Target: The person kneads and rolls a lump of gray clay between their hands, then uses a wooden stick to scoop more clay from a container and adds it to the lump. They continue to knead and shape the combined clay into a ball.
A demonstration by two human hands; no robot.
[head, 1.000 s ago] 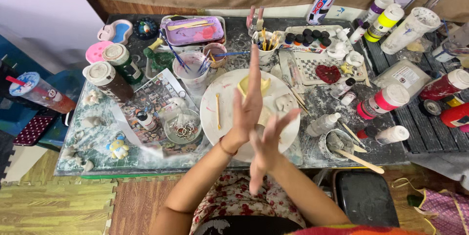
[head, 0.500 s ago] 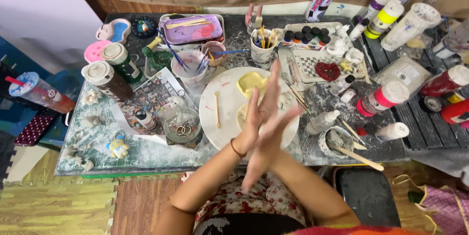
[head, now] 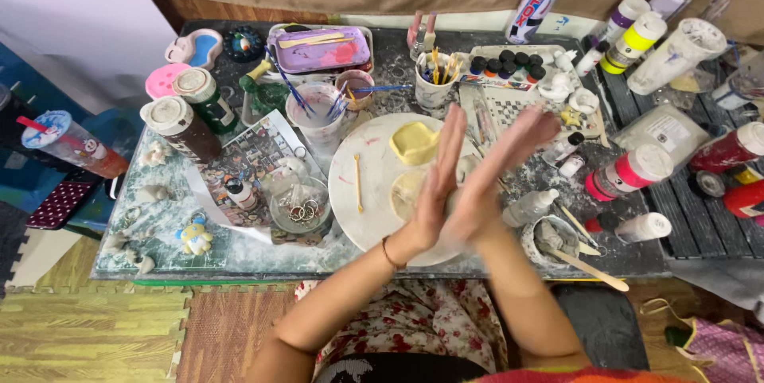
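My left hand (head: 436,184) and my right hand (head: 501,164) are pressed palm to palm above the right side of a round white board (head: 358,208). The fingers of both are straight; the left ones point up and the right ones slant to the upper right. The right hand is blurred by motion. Whether anything lies between the palms is hidden. A bracelet sits on my left wrist. On the board lie a pale yellow clay piece (head: 412,143), a flat pale clay disc (head: 404,192) partly behind my hands, and a thin wooden stick (head: 358,182).
The table is crowded: a cup of brushes (head: 434,85), a purple paint palette (head: 318,49), brown-lidded jars (head: 179,124) at left, a glass bowl of rings (head: 298,204), paint bottles (head: 633,172) at right, and a small bowl with a wooden spatula (head: 557,241) near the front edge.
My hands have been rubbing against each other. The right hand slid up and to the right across the left palm, while the left hand drew back a little.
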